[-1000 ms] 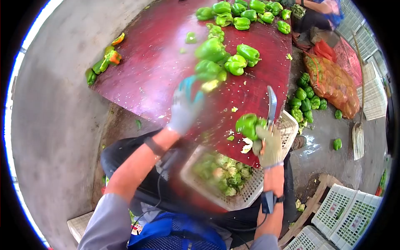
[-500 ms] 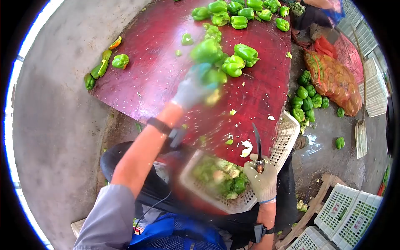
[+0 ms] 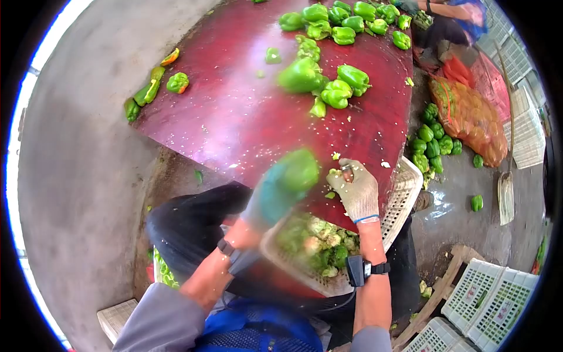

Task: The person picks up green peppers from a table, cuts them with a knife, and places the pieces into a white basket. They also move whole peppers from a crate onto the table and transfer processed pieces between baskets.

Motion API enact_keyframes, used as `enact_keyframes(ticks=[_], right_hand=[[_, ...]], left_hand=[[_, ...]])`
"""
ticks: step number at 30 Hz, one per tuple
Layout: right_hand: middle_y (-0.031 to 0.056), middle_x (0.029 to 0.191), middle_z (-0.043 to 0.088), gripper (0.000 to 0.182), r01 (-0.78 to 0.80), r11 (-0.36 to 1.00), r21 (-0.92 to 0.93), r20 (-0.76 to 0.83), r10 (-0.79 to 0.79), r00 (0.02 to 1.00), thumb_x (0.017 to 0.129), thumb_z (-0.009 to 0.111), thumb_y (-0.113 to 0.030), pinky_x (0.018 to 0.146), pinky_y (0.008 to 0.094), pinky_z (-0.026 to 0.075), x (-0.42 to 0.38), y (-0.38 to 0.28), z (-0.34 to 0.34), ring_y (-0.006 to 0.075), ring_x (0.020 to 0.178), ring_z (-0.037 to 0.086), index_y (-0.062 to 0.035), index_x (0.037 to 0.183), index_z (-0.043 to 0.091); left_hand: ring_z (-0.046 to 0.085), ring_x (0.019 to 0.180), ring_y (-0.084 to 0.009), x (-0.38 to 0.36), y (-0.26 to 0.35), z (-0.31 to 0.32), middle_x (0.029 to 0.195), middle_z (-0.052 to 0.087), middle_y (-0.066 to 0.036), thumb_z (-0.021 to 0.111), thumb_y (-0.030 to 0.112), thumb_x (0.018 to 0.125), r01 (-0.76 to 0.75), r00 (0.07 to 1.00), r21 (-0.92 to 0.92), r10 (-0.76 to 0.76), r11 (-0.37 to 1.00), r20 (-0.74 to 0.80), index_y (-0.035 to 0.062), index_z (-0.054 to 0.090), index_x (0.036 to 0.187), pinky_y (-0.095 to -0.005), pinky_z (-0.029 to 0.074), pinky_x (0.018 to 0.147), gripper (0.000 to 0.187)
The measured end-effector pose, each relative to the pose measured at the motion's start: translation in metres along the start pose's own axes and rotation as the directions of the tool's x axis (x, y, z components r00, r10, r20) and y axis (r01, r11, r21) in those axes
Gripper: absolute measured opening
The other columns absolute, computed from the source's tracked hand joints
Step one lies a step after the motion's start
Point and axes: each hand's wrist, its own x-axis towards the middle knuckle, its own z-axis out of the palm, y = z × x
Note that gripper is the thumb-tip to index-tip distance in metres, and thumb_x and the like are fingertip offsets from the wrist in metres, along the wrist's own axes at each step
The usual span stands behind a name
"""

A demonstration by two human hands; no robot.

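My left hand [image 3: 271, 192], gloved and smeared by motion, is closed on a green bell pepper [image 3: 302, 169] over the near edge of the red table [image 3: 217, 132]. Close by on the right, my right hand [image 3: 359, 192] in a pale knit glove is wrapped round a knife [image 3: 347, 173]; its handle end shows at the fist, and I cannot make out the blade. Beneath both hands, a white crate [image 3: 334, 287] holds pepper trimmings [image 3: 322, 246]. Farther up the table lie a few peppers [image 3: 336, 94], with a larger group [image 3: 343, 35] at the far end.
On the left table edge lie pepper pieces [image 3: 146, 92] and one pepper [image 3: 177, 83]. Beyond the right edge, peppers [image 3: 434, 146] and a full orange mesh sack [image 3: 469, 120] rest on the floor. White crates [image 3: 475, 287] stand lower right. Another person [image 3: 451, 20] sits at upper right.
My left hand has come back toward me from the middle peppers, bringing one pepper. My right hand has risen from the crate edge onto the table, and the knife blade no longer shows clearly.
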Motion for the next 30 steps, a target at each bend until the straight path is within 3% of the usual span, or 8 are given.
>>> enact_keyframes(ticks=[4, 6, 10, 13, 14, 17, 20, 30], right_hand=[[0.0160, 0.092, 0.078, 0.040, 0.012, 0.991, -0.133, 0.232, 0.019, 0.972, 0.093, 0.090, -0.028, 0.083, 0.0388, 0.060, -0.016, -0.009, -0.012, 0.0192, 0.081, 0.071, 0.0008, 0.119, 0.082], [0.0131, 0.087, 0.075, 0.037, 0.006, 0.988, -0.154, 0.339, 0.048, 0.939, 0.093, 0.090, -0.028, 0.079, 0.0374, 0.058, -0.039, 0.004, -0.021, 0.0161, 0.080, 0.069, 0.0009, 0.113, 0.081], [0.0069, 0.092, 0.078, 0.030, -0.306, 0.949, 0.069, 0.153, 0.293, 0.944, 0.094, 0.088, -0.019, 0.080, 0.0349, 0.058, -0.080, -0.033, -0.024, 0.0112, 0.084, 0.068, 0.0017, 0.114, 0.080], [0.0039, 0.097, 0.078, 0.033, -0.231, 0.912, 0.340, 0.032, 0.234, 0.972, 0.093, 0.089, -0.013, 0.082, 0.0341, 0.058, -0.087, -0.045, -0.012, 0.0108, 0.086, 0.067, 0.0013, 0.122, 0.079], [0.0033, 0.099, 0.078, 0.036, -0.118, 0.945, 0.307, -0.046, 0.138, 0.989, 0.093, 0.090, -0.012, 0.084, 0.0337, 0.059, -0.084, -0.047, -0.005, 0.0109, 0.088, 0.068, 0.0013, 0.125, 0.078], [0.0023, 0.095, 0.076, 0.040, -0.038, 0.964, 0.263, -0.084, 0.062, 0.995, 0.098, 0.089, -0.012, 0.082, 0.0294, 0.058, -0.072, -0.053, 0.010, 0.0097, 0.088, 0.070, 0.0022, 0.132, 0.075], [-0.0005, 0.079, 0.064, 0.017, -0.229, 0.883, 0.409, -0.094, 0.291, 0.952, 0.111, 0.074, -0.015, 0.048, 0.0281, 0.044, -0.060, -0.029, 0.034, 0.0076, 0.058, 0.057, -0.0009, 0.121, 0.075], [0.0004, 0.070, 0.059, 0.014, -0.253, 0.935, 0.247, -0.141, 0.293, 0.946, 0.103, 0.076, -0.015, 0.051, 0.0330, 0.045, -0.070, 0.027, 0.023, 0.0107, 0.053, 0.057, -0.0026, 0.101, 0.072]], left_hand=[[0.073, 0.130, -0.0230, -0.014, 0.008, -0.005, 0.152, 0.074, -0.004, 0.060, 0.039, 0.117, -0.246, 0.969, 0.437, 0.215, 0.865, 0.118, 0.0167, 0.064, 0.163, -0.0426, 0.064, 0.096, 0.050], [0.072, 0.131, -0.0234, -0.008, 0.012, -0.018, 0.152, 0.073, -0.004, 0.062, 0.040, 0.116, -0.030, 0.995, -0.094, 0.039, 0.995, 0.087, 0.0172, 0.065, 0.161, -0.0429, 0.064, 0.097, 0.050], [0.069, 0.138, -0.0254, -0.021, 0.021, -0.007, 0.158, 0.070, -0.006, 0.064, 0.036, 0.116, -0.033, 0.993, -0.113, 0.045, 0.993, 0.108, 0.0182, 0.061, 0.164, -0.0441, 0.063, 0.104, 0.051], [0.067, 0.143, -0.0274, -0.022, 0.006, -0.005, 0.162, 0.066, -0.007, 0.065, 0.035, 0.116, -0.148, 0.982, 0.099, 0.134, 0.984, 0.134, 0.0171, 0.054, 0.169, -0.0454, 0.060, 0.112, 0.057], [0.065, 0.145, -0.0267, -0.020, 0.000, -0.008, 0.162, 0.064, -0.010, 0.070, 0.028, 0.114, -0.297, 0.955, 0.486, 0.244, 0.822, 0.171, 0.0127, 0.047, 0.173, -0.0442, 0.057, 0.118, 0.065], [0.064, 0.144, -0.0216, -0.039, 0.003, 0.033, 0.157, 0.065, -0.012, 0.076, 0.018, 0.110, -0.182, 0.983, 0.294, 0.170, 0.938, 0.066, 0.0067, 0.045, 0.173, -0.0401, 0.055, 0.120, 0.071], [0.066, 0.137, -0.0178, -0.042, -0.001, 0.051, 0.154, 0.067, -0.013, 0.086, 0.016, 0.103, -0.250, 0.954, 0.637, 0.298, 0.730, 0.033, 0.0011, 0.042, 0.173, -0.0366, 0.055, 0.118, 0.085], [0.066, 0.143, -0.0442, 0.005, -0.041, 0.018, 0.156, 0.064, -0.028, 0.093, 0.031, 0.093, -0.325, 0.843, 0.945, 0.462, 0.035, 0.274, -0.0037, 0.051, 0.165, -0.0493, 0.055, 0.119, 0.091]])
